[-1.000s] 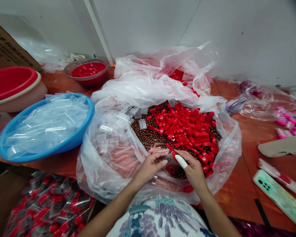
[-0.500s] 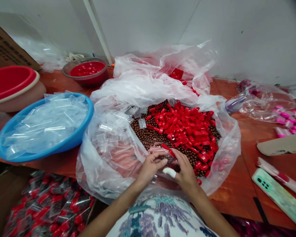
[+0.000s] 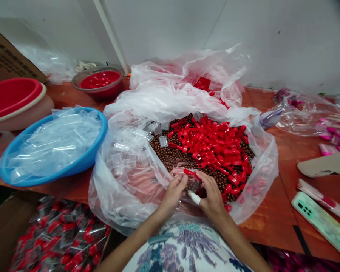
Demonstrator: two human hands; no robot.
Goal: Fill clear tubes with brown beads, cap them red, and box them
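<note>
Left hand [image 3: 172,192] and right hand [image 3: 212,194] pinch one clear case [image 3: 193,185] and one red cap [image 3: 189,172] between them.

At the bottom centre of the frame, the person wore a white fabric garment [image 3: 184,247] patterned with drooping purple sprays, teal leaf-like shapes and dark blue; a tapered white finger cover [image 3: 194,198] sheathed the right hand's [image 3: 211,193] thumb.
</note>
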